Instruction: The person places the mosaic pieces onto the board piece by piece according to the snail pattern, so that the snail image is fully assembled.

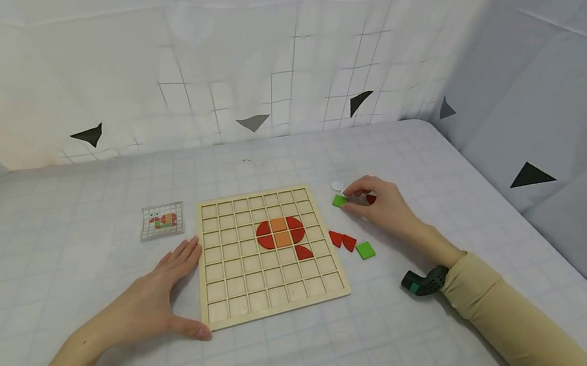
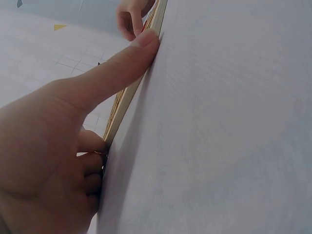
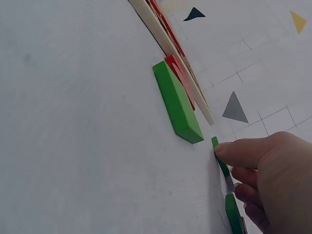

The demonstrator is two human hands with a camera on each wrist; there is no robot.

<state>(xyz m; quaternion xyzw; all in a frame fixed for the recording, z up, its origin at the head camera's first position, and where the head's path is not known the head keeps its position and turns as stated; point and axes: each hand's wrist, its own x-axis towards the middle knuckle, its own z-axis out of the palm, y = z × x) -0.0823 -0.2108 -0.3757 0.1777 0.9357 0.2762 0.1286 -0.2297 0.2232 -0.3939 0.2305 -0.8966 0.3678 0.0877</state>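
Note:
A wooden grid board [image 1: 243, 267] bears two orange square tiles [image 1: 280, 231] flanked by red quarter-round tiles [image 1: 264, 236], with another red tile [image 1: 304, 252] just below. Against the board's left edge, my left hand [image 1: 146, 302] rests with fingers and thumb spread; the left wrist view shows its thumb [image 2: 131, 58] touching the side. Right of the board, my right hand [image 1: 389, 208] pinches a green square tile [image 1: 338, 201] between thumb and fingers, low at the table. A white round piece [image 1: 337, 186] lies beside those fingertips. The hand partly covers a dark red piece [image 1: 371, 199].
Two red quarter-round tiles [image 1: 343, 241] and a green square tile [image 1: 366, 250] lie by the board's right edge. Another green tile [image 3: 233, 212] shows beneath the right hand. A small picture card [image 1: 162, 221] is left of the board. White walls surround the table [image 1: 270, 361].

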